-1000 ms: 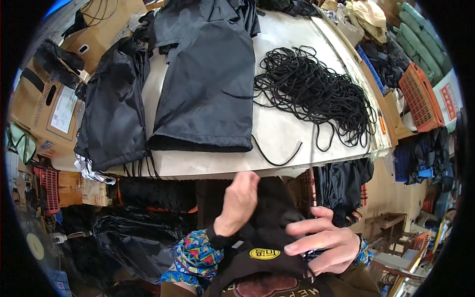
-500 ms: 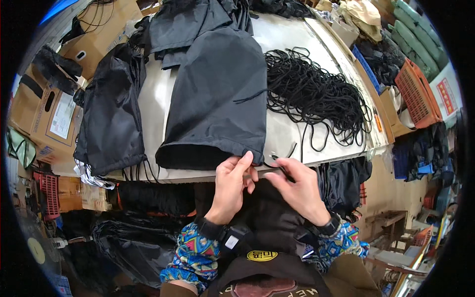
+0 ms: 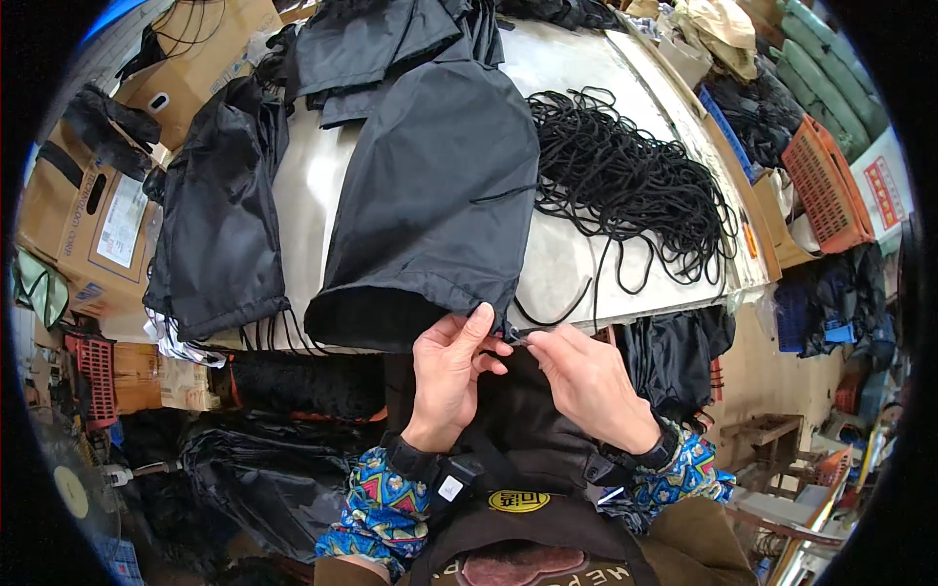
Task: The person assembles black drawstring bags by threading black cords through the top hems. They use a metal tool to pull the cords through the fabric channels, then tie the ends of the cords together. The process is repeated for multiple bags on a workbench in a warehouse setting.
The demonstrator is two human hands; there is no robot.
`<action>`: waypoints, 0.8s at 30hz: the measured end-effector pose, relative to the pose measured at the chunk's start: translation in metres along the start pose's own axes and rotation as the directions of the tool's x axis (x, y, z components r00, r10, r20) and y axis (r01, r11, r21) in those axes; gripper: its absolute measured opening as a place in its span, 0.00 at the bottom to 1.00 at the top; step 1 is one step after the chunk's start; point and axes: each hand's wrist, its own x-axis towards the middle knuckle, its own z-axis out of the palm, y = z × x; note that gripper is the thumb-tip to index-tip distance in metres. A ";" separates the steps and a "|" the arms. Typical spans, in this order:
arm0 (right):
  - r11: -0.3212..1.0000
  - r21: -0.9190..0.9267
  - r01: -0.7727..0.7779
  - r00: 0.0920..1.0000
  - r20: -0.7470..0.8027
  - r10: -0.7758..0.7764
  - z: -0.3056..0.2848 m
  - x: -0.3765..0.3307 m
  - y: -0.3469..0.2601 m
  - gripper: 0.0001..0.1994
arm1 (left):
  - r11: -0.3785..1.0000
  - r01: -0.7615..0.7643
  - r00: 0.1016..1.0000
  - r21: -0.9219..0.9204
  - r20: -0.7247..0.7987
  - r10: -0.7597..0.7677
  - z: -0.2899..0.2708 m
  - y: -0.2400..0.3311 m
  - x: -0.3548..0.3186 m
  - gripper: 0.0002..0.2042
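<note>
A black drawstring bag lies on the table, its wide mouth gaping at the front edge. My left hand is closed on the bag's hem at the right corner of the mouth, thumb on top. Right beside that corner, my right hand pinches something small and thin; a glint shows at the fingertips, but its kind is hard to see. A loose black cord curves over the table just beyond the right fingers. Another short cord end sticks out across the bag's right side.
A heap of black cords covers the table's right side. Another black bag lies at the left, cords hanging from its lower edge. More black bags are stacked at the back. An orange basket stands off the table's right edge.
My right hand has moved left to the bag's corner, its fingertips now pinched together close to my left fingers. My left hand keeps its hold on the hem.
</note>
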 end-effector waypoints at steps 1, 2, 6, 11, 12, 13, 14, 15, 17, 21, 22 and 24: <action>0.998 -0.050 0.023 1.000 -0.002 -0.023 -0.002 0.001 -0.002 0.09 | 1.000 -0.009 1.000 0.027 -0.005 0.009 0.002 -0.001 0.000 0.08; 0.996 -0.083 0.024 1.000 0.014 -0.023 -0.003 0.001 -0.003 0.09 | 0.998 -0.018 1.000 0.053 -0.010 0.018 0.003 -0.002 0.001 0.08; 0.984 -0.173 0.037 0.998 0.065 -0.026 -0.003 0.002 -0.006 0.08 | 0.984 -0.096 0.995 0.147 0.006 0.097 0.002 -0.008 -0.001 0.09; 0.965 -0.259 0.050 0.998 0.039 -0.042 0.006 0.007 -0.013 0.10 | 0.969 -0.146 0.989 0.201 0.019 0.145 0.005 -0.015 -0.004 0.09; 0.965 -0.252 0.067 0.998 0.032 -0.060 0.010 0.008 -0.010 0.10 | 0.967 -0.165 0.986 0.195 0.022 0.164 0.004 -0.016 -0.004 0.09; 0.966 -0.245 0.085 0.996 0.027 -0.081 0.012 0.009 -0.008 0.10 | 0.968 -0.171 0.985 0.182 0.029 0.169 0.006 -0.012 -0.004 0.09; 0.975 -0.213 0.065 0.998 0.026 -0.061 0.010 0.010 -0.007 0.11 | 0.968 -0.183 0.983 0.172 0.024 0.181 0.005 -0.011 -0.001 0.09; 0.982 -0.183 0.044 0.999 0.025 -0.040 0.003 0.011 -0.007 0.11 | 0.968 -0.194 0.981 0.161 0.019 0.193 0.003 -0.011 0.001 0.09; 0.985 -0.166 -0.036 0.995 0.082 0.050 -0.023 0.010 -0.002 0.12 | 0.955 -0.223 0.972 0.195 -0.030 0.233 -0.003 -0.002 0.007 0.11; 0.983 -0.176 -0.044 0.989 0.130 0.068 -0.091 -0.010 0.017 0.09 | 0.969 -0.206 0.976 0.137 -0.043 0.214 -0.011 0.019 0.016 0.12; 0.976 -0.206 -0.073 0.975 0.193 0.113 -0.097 -0.012 0.016 0.09 | 0.971 -0.177 0.981 0.161 -0.046 0.186 -0.009 0.015 0.015 0.12; 0.986 -0.164 -0.036 0.989 0.137 0.059 -0.081 -0.011 0.015 0.09 | 0.985 -0.056 0.997 0.161 0.062 0.047 0.007 0.004 0.010 0.12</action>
